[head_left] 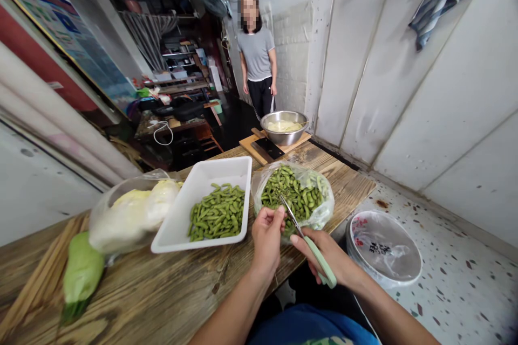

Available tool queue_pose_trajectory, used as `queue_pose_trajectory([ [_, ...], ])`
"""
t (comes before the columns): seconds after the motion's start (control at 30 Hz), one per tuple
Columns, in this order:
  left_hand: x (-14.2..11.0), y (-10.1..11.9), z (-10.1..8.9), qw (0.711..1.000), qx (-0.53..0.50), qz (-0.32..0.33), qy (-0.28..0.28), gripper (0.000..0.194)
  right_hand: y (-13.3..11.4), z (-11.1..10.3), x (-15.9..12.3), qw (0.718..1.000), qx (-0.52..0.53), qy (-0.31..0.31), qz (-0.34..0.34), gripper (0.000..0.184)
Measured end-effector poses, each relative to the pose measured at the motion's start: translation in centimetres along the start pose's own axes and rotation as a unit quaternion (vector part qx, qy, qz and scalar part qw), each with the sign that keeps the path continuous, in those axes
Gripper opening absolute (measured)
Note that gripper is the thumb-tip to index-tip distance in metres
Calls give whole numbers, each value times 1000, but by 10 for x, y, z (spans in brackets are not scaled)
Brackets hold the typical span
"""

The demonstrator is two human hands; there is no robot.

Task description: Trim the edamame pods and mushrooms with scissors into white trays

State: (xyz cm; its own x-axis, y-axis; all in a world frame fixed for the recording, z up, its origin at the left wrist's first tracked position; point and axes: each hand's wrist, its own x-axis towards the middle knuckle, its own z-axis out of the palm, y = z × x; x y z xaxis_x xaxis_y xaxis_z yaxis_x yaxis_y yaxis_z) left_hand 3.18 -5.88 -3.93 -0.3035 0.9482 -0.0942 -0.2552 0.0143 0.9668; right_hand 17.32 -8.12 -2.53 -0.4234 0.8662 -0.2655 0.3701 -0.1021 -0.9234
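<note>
Green-handled scissors (319, 256) are gripped in my right hand (324, 253), their blades pointing up and left toward my other hand. The fingers of my left hand (269, 232) are pinched together close to the blade tips; what they hold is too small to make out, perhaps hidden by the fingers. Just beyond both hands lies an open clear plastic bag (327, 206) full of green soybean pods (297, 188). To the left, a white plastic tray (174, 226) holds more of the green pods (218, 213), spread over its right part.
Left of the tray sit a bag of cabbages (137, 210), a green gourd (82, 267) and wooden sticks (38, 280). Farther back, a steel bowl (283, 118) and a cleaver (267, 148) rest on a cutting board (297, 143). A lined bin (384, 248) stands right; a person (257, 54) stands behind the table.
</note>
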Motion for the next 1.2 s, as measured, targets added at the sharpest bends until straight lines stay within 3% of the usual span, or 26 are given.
queue_pose_trajectory([
  [0.13, 9, 1, -6, 999, 48, 17, -5, 37, 2, 0, 0, 997, 72, -14, 38, 62],
  [0.23, 25, 21, -31, 977, 177, 106, 47, 25, 4, -4, -1, 975, 213, -55, 36, 70],
  [0.3, 36, 40, -55, 930, 313, 169, 93, 14, 5, -7, -3, 948, 306, -83, 26, 71],
  [0.37, 45, 57, -76, 845, 482, 187, 135, 20, 4, -10, -5, 929, 353, -110, 16, 69],
  [0.43, 49, 68, -85, 775, 583, 190, 154, 24, 2, -10, -6, 926, 354, -128, 17, 67],
  [0.5, 48, 69, -80, 761, 610, 204, 89, 23, 1, -9, -6, 932, 336, -132, 20, 67],
  [0.57, 47, 63, -65, 761, 612, 211, -43, 22, 2, -7, -6, 944, 305, -121, 16, 67],
  [0.63, 48, 51, -46, 732, 637, 196, -144, 21, 3, -6, -4, 955, 281, -97, 9, 66],
  [0.7, 51, 40, -32, 691, 680, 181, -167, 22, 3, -6, -3, 959, 274, -74, 7, 65],
  [0.77, 56, 33, -25, 669, 702, 183, -161, 23, 3, -6, -3, 961, 268, -68, 12, 66],
  [1.0, 59, 43, -29, 731, 653, 140, -141, 24, -1, -10, -7, 983, 175, -57, 7, 71],
  [1.03, 57, 46, -32, 752, 630, 136, -138, 23, -1, -11, -8, 986, 159, -57, 7, 70],
  [1.13, 51, 51, -41, 861, 474, 113, -147, 16, -1, -14, -8, 991, 122, -60, 8, 68],
  [1.2, 47, 51, -44, 918, 360, 80, -146, 18, 0, -15, -8, 993, 103, -56, 9, 68],
])
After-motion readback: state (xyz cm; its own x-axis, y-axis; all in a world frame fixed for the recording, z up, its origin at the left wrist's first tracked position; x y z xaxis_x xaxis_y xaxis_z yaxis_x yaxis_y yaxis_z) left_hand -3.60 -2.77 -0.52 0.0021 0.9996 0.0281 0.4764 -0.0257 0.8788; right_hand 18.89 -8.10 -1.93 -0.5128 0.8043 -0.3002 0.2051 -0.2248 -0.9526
